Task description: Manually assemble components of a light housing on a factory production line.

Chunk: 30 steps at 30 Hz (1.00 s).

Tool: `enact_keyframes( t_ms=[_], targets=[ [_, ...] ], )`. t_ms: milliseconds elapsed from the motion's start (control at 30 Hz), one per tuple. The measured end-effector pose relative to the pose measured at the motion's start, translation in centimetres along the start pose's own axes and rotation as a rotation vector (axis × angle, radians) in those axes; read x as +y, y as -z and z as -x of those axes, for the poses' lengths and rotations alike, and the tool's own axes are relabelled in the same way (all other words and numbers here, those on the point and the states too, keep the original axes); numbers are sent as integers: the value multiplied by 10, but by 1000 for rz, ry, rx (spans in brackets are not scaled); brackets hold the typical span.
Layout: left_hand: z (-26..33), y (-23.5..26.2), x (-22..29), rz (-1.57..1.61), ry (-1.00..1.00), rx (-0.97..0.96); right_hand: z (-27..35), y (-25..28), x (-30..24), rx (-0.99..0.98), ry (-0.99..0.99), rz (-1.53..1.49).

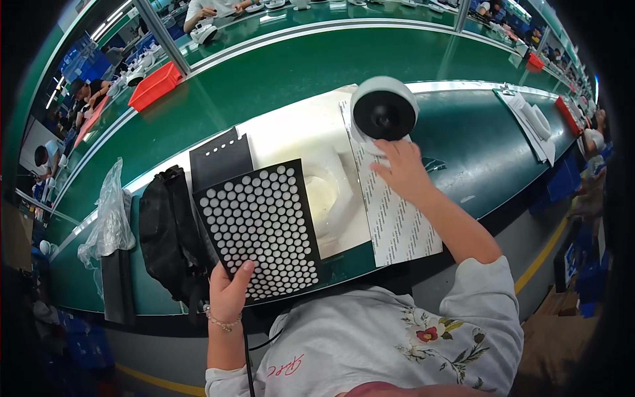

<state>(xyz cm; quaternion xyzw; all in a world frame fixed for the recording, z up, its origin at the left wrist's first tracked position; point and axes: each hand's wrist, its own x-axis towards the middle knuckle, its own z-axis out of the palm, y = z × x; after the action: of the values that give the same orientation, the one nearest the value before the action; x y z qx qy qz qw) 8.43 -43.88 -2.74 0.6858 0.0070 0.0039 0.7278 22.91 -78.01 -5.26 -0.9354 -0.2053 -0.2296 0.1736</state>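
Observation:
My left hand (229,291) pinches the lower left corner of a black sheet (305,218) covered with rows of round white dots, thumb on top. The sheet is tilted over a white foam block (344,188) with a round hollow. To the right stands a white rounded device (389,87) with a round black front, resembling a camera. My right hand (405,171) reaches to its lower edge, fingers stretched out and apart, seeming to touch its white base. Beneath that hand lies a long white printed paper strip (397,231).
Left of the sheet are a black plate (221,159), a black bag (165,231) and a clear plastic bag (109,228). A clipboard with papers (526,122) lies at right. Beyond the green bench (456,142) run a green belt (297,73) and a red bin (155,86); people work farther off.

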Motion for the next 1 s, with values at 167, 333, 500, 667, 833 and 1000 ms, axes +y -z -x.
enact_keyframes(
  t_ms=[167, 333, 500, 667, 833, 1000],
  targets=[
    [4, -1, -4, 46, -19, 16, -32, 26, 18, 183, 189, -21],
    [15, 1, -11, 120, -17, -84, -74, 78, -39, 49, -110, -780],
    [17, 3, -17, 156, -9, -58, -100, 62, -83, -539, 44, -874],
    [28, 9, -17, 174, 83, 36, -100, 30, -89, -559, -24, -910],
    [34, 20, -14, 233, 38, 59, -88, 27, -83, -338, 31, -871],
    [38, 37, -22, 272, 24, 158, -78, 31, -86, -403, -178, -1074]
  ],
)
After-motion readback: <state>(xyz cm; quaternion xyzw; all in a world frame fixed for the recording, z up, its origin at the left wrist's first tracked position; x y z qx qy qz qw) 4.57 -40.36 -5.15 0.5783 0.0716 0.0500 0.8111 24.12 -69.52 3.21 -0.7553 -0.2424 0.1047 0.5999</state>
